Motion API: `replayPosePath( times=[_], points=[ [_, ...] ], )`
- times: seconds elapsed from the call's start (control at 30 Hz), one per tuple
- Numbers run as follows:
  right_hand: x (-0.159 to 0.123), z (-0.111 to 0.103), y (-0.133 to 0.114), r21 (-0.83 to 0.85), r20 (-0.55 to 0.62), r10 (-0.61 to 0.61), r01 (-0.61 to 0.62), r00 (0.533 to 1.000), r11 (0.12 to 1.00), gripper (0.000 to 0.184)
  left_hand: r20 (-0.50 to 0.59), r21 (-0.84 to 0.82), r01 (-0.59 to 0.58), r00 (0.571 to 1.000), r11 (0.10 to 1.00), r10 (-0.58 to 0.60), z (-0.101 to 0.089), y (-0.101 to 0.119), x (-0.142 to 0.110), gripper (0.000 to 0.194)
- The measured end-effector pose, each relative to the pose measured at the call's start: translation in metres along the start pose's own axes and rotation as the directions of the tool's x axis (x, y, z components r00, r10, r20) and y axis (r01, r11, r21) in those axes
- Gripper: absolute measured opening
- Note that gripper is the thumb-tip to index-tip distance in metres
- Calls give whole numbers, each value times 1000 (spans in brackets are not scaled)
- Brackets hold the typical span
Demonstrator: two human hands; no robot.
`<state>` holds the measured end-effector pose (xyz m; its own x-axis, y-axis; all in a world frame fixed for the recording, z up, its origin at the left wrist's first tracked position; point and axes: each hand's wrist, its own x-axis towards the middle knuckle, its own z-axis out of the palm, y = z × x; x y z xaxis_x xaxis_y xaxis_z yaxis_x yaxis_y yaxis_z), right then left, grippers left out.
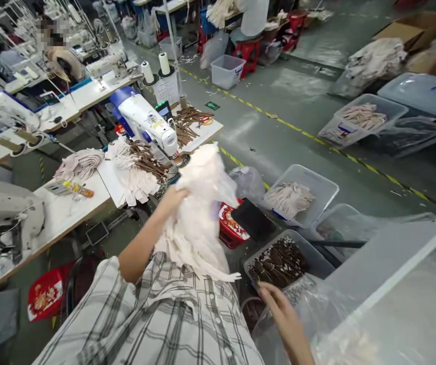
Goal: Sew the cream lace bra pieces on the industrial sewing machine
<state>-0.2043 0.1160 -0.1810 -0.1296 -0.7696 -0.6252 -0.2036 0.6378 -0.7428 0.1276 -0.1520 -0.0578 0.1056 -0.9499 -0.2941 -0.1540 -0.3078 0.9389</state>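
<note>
My left hand [175,198] is closed on a bundle of cream-white fabric pieces [202,203], which hangs in front of my plaid shirt with long strips trailing at the bottom. At the lower right, my right hand [280,309] is held with its fingers extended and nothing visible in it. It is nearest to a clear plastic bin [312,253] containing brown strips [280,261]. Just beyond the bundle stands a white and blue sewing machine [151,121]. Brown strips [147,159] and white pieces [132,177] lie on its table.
A red stool [227,228] with a dark pad stands right of the bundle. Farther right is a clear bin [320,187] of pale pieces. A large translucent container [403,284] fills the lower right. Another sewing machine [5,218] is at left. A yellow-black floor line [297,129] crosses the aisle.
</note>
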Motion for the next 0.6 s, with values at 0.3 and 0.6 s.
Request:
replayPosePath(
  times=[0.3,0.6],
  points=[
    [210,50,-9,-349,255,26,67,967,935,30,-230,79,299,934,951,-275,-140,-9,52,36],
    [321,42,-7,-530,19,52,-35,998,847,33,-208,260,494,868,830,-452,-192,-85,102,33]
  ],
)
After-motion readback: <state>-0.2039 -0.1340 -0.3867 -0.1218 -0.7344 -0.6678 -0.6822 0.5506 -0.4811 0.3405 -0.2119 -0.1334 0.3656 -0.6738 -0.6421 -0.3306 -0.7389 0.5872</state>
